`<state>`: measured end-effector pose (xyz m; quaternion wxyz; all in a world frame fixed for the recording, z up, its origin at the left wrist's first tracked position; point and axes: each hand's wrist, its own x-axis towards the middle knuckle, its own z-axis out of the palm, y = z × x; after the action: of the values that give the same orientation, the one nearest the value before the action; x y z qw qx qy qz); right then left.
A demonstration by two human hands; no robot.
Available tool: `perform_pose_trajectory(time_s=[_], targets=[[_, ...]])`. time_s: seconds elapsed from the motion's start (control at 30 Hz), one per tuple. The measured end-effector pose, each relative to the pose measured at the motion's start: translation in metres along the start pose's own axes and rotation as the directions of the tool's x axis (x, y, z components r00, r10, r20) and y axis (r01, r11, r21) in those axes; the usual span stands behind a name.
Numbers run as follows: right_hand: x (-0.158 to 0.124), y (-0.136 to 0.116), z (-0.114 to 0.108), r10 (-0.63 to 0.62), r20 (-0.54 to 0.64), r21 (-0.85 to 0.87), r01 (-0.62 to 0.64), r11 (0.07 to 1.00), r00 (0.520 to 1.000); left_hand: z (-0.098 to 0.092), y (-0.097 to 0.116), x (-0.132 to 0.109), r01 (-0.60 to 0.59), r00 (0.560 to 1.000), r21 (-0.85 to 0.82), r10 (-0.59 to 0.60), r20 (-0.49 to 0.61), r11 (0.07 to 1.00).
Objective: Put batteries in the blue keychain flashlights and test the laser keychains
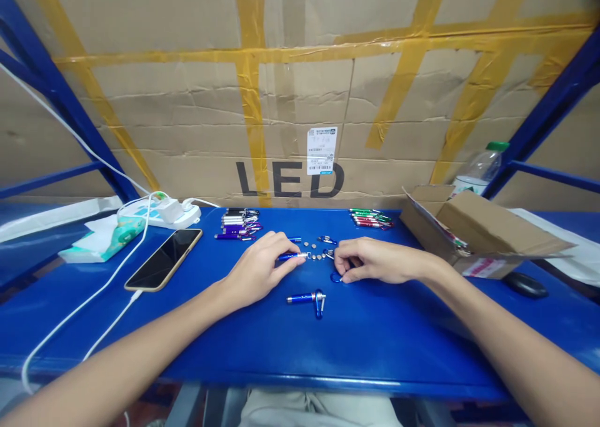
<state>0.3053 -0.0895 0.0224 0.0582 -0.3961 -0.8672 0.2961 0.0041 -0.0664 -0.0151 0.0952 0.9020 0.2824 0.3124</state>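
Note:
My left hand (262, 266) lies on the blue table (384, 333) with its fingers closed on a small blue keychain flashlight body (293, 256). A row of small round button batteries (319, 258) lies just right of its open end. My right hand (370, 261) rests beside them, fingers curled on a blue carabiner clip (336, 278) and a small end piece I cannot make out. A finished blue flashlight with carabiner (307, 299) lies in front of both hands. Two loose blue parts (327, 240) sit behind the batteries.
Piles of purple and black flashlights (238, 224) and red and green ones (371, 218) lie at the back. A phone on a white cable (164, 259), power strip (162, 212), tissue pack (100, 239), open cardboard box (473, 233), black mouse (525, 284) and water bottle (480, 166) surround the work area.

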Motion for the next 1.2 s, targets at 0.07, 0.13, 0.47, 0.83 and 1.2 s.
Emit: perform_pose_trajectory(time_s=[0.07, 0.13, 0.47, 0.83, 1.2], targets=[[0.001, -0.004, 0.004, -0.011, 0.009, -0.001, 0.011, 1.0, 1.0, -0.001, 0.0, 0.0, 0.01, 1.0, -0.008, -0.01, 0.0, 1.0], [0.0, -0.008, 0.007, -0.026, -0.021, -0.008, 0.026, 1.0, 0.999, -0.001, 0.001, 0.0, 0.019, 1.0, -0.014, -0.019, 0.001, 1.0], [0.01, -0.01, 0.016, 0.039, -0.269, 0.375, 0.068, 0.925, 0.962, 0.001, 0.006, 0.006, 0.068, 0.996, -0.099, -0.062, 0.06, 0.993], [0.02, -0.015, 0.029, 0.045, -0.263, 0.606, 0.129, 0.785, 0.964, -0.001, 0.012, 0.008, 0.222, 0.971, -0.32, -0.179, 0.158, 0.921], [0.024, -0.019, 0.037, 0.083, -0.355, 0.673, 0.194, 0.714, 0.931, 0.002, 0.01, 0.005, 0.182, 0.979, -0.324, -0.14, 0.148, 0.929]])
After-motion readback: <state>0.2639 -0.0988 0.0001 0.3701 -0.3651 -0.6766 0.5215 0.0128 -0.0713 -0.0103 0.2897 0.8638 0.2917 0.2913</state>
